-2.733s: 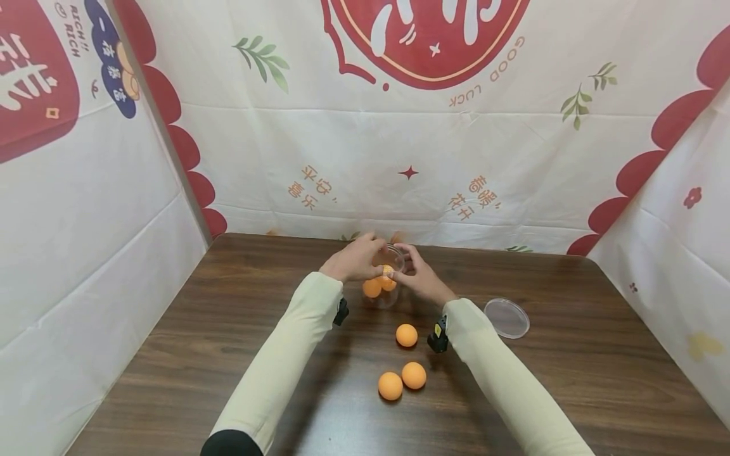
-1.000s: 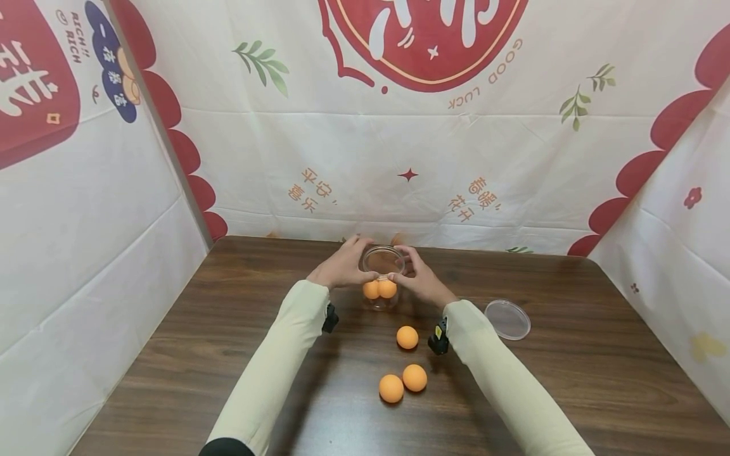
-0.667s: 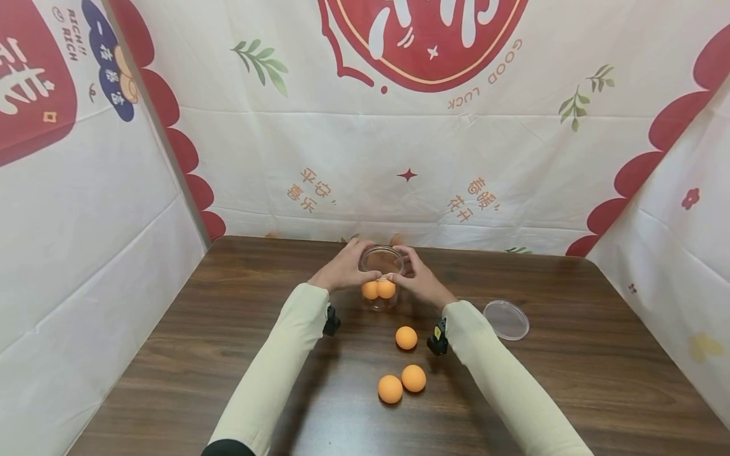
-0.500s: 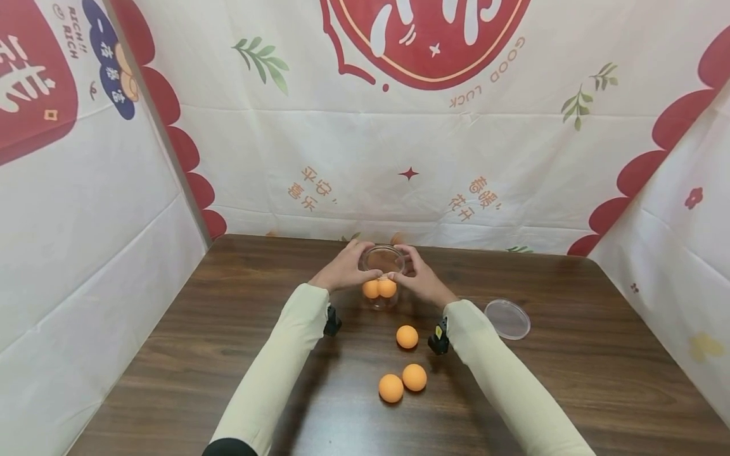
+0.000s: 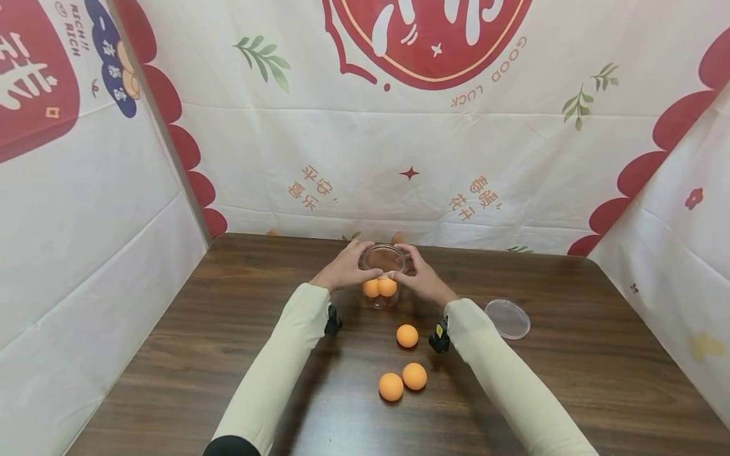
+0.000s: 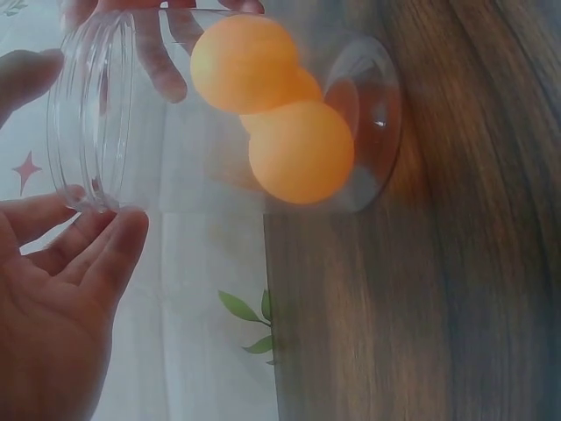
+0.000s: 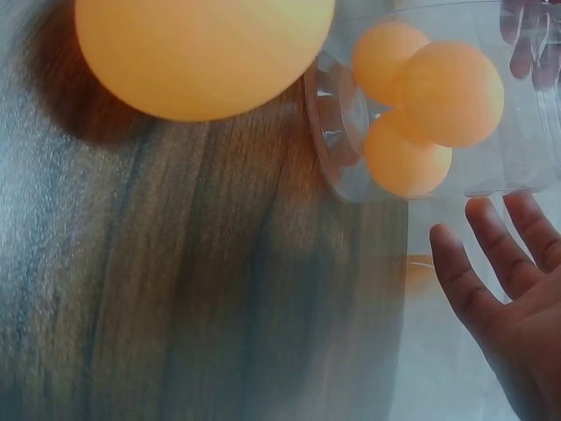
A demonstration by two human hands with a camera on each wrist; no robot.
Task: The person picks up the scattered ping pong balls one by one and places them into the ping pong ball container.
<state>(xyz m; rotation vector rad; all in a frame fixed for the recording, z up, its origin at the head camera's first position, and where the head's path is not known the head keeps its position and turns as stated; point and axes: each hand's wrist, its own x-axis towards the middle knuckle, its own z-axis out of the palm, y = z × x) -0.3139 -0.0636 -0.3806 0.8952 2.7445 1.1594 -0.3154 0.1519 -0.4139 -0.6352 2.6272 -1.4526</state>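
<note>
A clear plastic jar (image 5: 384, 261) stands upright near the back of the table, its mouth uncovered. Inside at the bottom are three orange ping-pong balls (image 7: 408, 151), two of them showing from the head. My left hand (image 5: 345, 265) grips the jar's ringed rim (image 6: 92, 114) from the left, thumb at the front and fingers behind. On the other side my right hand (image 5: 423, 276) holds the jar near the top, thumb in front, with fingertips (image 7: 451, 250) against the wall in its wrist view. Three loose balls lie nearer me: one ball (image 5: 407, 336) alone, two (image 5: 402, 381) side by side.
A round clear lid (image 5: 507, 318) lies flat on the brown wooden table (image 5: 239, 354), right of my right wrist. Printed white cloth (image 5: 274, 145) hangs behind the table and at both sides. Each wrist carries a small black camera (image 5: 439, 337).
At the earliest frame my left hand was over the jar's mouth with a ball higher up; that ball now sits lower, and the hand has shifted left to the rim. Little has moved since.
</note>
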